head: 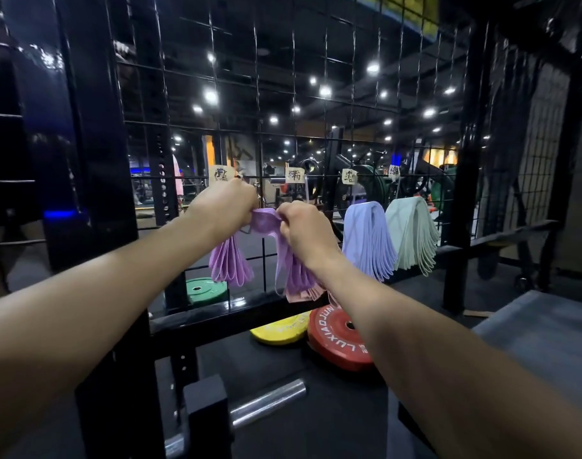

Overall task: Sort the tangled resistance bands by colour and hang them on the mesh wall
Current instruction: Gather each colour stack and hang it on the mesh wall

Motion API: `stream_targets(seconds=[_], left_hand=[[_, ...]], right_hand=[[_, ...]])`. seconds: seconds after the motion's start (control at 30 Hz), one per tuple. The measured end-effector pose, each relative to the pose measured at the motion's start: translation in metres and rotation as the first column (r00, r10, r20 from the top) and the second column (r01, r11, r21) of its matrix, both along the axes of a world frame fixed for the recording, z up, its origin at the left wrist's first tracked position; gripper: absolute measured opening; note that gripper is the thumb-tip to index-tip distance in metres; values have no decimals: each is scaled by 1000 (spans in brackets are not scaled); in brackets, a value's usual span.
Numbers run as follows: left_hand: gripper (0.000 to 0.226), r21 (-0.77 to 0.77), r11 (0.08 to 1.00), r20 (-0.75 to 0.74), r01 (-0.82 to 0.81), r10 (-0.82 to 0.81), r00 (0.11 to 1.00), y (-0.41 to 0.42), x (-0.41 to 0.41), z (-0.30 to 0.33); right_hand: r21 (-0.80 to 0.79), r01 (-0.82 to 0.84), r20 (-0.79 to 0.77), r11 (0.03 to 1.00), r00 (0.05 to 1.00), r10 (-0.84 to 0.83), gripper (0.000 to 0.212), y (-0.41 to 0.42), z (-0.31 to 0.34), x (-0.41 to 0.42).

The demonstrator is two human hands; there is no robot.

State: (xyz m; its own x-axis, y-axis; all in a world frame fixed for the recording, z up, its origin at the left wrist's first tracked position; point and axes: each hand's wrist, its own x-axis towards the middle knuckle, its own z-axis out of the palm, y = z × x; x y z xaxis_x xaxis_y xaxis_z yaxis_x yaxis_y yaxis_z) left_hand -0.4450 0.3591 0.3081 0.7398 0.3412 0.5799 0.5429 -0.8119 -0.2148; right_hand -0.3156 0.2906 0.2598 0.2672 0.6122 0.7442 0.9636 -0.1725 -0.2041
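A bundle of purple resistance bands (231, 266) hangs against the black mesh wall (283, 134), under a row of small paper labels (220, 173). My left hand (221, 207) grips the top of the bundle at the mesh. My right hand (304, 228) pinches the same purple bands just to the right, where a second purple strand drops behind my wrist over some pink bands (308, 294). Further right, a bundle of pale blue bands (366, 240) and a bundle of pale green bands (412, 233) hang on the mesh.
A black rack frame (94, 127) stands at the left. On the floor lie a green weight plate (205, 289), a yellow plate (281, 329) and a red plate (341, 339). A steel peg (266, 402) juts out low. A grey padded bench (541, 329) sits at the right.
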Motion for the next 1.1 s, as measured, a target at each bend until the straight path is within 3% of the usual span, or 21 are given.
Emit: stream_targets(seconds=[0.17,0.27,0.4,0.5,0.7,0.97,1.1], left_hand=[[11,-63,997,200,40,-26,979,1,-8,-18],[14,-46,998,372,31,-12,928,2,-10,-31],[21,-100,995,492,16,36,870,-2,-4,-43],[21,-137,990,537,23,55,842,-3,1,-49],[16,-171,974,629,146,-5,777,-6,-4,-56],[14,-166,957,642,237,-78,763,0,-13,-56],[17,-170,952,603,256,-105,791,1,-11,-51]], right_hand=[[1,-27,83,1000,996,27,18,-4,-7,-8],[-2,-35,133,999,991,35,17,0,-15,-11],[33,-38,199,999,979,31,17,0,-19,-14],[0,-18,200,1000,980,18,17,-3,-21,-16],[-20,-125,24,992,992,125,16,-6,-17,-16],[137,-333,-40,933,939,341,27,-2,-11,-19],[198,-371,-79,908,917,392,14,-2,-3,-19]])
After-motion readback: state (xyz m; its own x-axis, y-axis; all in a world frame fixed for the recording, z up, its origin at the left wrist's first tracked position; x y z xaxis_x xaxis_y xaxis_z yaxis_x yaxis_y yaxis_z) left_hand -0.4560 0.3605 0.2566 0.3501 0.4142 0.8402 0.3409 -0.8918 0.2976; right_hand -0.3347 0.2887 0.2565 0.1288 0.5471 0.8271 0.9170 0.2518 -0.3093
